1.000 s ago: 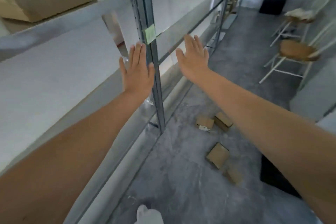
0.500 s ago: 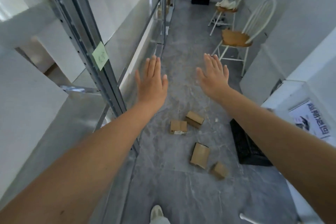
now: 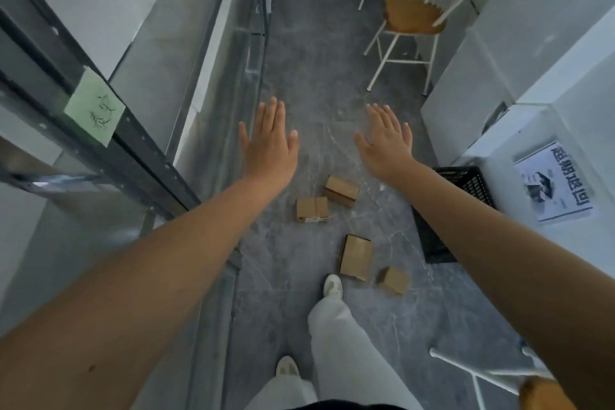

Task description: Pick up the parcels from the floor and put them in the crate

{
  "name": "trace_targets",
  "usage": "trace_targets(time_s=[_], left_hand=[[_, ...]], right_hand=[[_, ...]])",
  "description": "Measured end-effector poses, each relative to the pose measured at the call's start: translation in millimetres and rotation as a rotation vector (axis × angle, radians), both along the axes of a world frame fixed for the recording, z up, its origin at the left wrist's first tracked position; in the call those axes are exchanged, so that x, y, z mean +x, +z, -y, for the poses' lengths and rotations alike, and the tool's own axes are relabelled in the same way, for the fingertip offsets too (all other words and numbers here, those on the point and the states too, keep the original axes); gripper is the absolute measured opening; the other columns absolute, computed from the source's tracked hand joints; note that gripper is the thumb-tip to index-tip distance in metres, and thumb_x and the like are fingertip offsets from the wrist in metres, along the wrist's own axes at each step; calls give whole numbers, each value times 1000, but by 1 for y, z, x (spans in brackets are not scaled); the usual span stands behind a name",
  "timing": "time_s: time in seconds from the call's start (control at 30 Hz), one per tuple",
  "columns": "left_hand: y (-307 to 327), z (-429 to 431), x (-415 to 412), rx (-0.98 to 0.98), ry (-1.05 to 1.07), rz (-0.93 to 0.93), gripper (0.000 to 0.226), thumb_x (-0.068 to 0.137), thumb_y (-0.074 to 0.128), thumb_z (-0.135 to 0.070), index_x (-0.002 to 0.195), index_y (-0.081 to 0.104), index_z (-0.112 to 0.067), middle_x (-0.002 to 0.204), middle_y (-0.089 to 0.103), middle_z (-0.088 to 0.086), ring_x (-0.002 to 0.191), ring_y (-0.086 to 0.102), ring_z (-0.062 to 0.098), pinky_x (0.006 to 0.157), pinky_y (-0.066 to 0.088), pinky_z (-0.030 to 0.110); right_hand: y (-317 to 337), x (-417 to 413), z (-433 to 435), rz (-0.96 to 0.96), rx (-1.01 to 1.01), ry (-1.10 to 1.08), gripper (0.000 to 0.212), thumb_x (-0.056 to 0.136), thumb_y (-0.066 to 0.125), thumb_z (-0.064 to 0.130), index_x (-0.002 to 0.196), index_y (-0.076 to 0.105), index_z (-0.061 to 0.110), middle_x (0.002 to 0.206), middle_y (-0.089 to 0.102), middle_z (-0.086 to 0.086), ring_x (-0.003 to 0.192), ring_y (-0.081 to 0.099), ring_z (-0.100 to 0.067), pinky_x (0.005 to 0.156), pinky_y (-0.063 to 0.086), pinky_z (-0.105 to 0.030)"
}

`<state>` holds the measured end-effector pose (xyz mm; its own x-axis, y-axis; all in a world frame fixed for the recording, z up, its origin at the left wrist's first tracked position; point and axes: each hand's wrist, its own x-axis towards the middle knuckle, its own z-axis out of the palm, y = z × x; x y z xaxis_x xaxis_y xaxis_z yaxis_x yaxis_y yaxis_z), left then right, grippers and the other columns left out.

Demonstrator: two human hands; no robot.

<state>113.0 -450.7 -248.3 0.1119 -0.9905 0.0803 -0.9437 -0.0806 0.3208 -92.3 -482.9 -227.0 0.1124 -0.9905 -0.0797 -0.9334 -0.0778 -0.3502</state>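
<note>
Several small brown cardboard parcels lie on the grey floor ahead of my feet: one with a white label (image 3: 312, 209), one just beyond it (image 3: 341, 191), a flat one (image 3: 356, 256) and a small one (image 3: 393, 280) nearest me. A black plastic crate (image 3: 466, 186) stands on the floor at the right, partly hidden behind my right forearm. My left hand (image 3: 270, 146) and my right hand (image 3: 386, 140) are stretched out in the air above the floor, palms down, fingers straight, holding nothing.
A metal shelving rack (image 3: 139, 156) with a green sticky note (image 3: 95, 109) runs along the left. Two white chairs with wooden seats (image 3: 412, 15) stand farther down the aisle. A white cabinet with a printed sheet (image 3: 552, 181) is at the right, and a chair leg (image 3: 476, 373) at bottom right.
My view has swung from the rack down to the floor and aisle. Both hands stay open and outstretched. My legs have come into view as I step toward the parcels.
</note>
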Motion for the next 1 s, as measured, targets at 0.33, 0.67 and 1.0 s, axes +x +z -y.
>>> trace_targets(time_s=[0.33, 0.67, 1.0], left_hand=[[-92, 141, -3, 213, 38, -4, 57, 106, 26, -34, 157, 10, -13, 166, 4, 0, 152, 0, 15, 121, -1, 49], [-293, 259, -34, 385, 19, -152, 55, 106, 30, -31, 156, 17, -12, 164, 13, 3, 152, 9, 16, 123, 4, 46], [-624, 253, 2, 731, 230, -339, 52, 105, 35, -23, 154, 23, -14, 156, 33, 11, 138, 38, 32, 115, 30, 48]], right_hand=[[-127, -8, 136, 61, 233, -12, 61, 103, 33, 35, 157, 11, 16, 164, 7, 1, 151, -2, -15, 121, -3, -46], [-340, -56, 226, -57, 414, -153, 59, 101, 39, 28, 155, 19, 14, 162, 16, -4, 150, 12, -21, 122, 10, -44], [-658, -19, 239, -37, 683, -108, 59, 102, 40, 27, 154, 18, 12, 161, 19, -9, 147, 21, -27, 119, 19, -43]])
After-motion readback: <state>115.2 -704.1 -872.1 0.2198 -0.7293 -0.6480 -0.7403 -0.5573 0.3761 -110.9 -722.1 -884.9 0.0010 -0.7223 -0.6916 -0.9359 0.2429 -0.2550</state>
